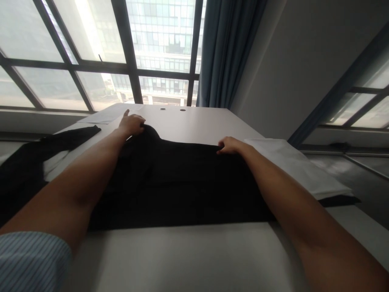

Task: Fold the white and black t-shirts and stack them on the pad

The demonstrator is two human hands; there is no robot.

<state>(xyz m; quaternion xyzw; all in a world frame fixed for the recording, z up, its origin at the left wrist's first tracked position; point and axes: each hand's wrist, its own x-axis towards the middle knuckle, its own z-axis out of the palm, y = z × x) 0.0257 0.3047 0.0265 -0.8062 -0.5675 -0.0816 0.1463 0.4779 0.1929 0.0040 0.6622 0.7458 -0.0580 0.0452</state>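
A black cloth (182, 186) is stretched between my two hands above a white table (194, 125). My left hand (133, 123) grips its far edge at the upper left, with the thumb or a finger pointing up. My right hand (228, 145) pinches the same edge further right, fingers closed on the fabric. Between the hands the edge runs nearly level, with a raised bump near my left hand. The cloth's lower edge hangs straight across, nearer to me.
More dark fabric (51, 148) lies at the left. A folded white cloth (298, 166) sits at the right over something black. Pale sheets (103, 117) lie at the table's far left. Beyond are windows and a blue curtain (229, 52).
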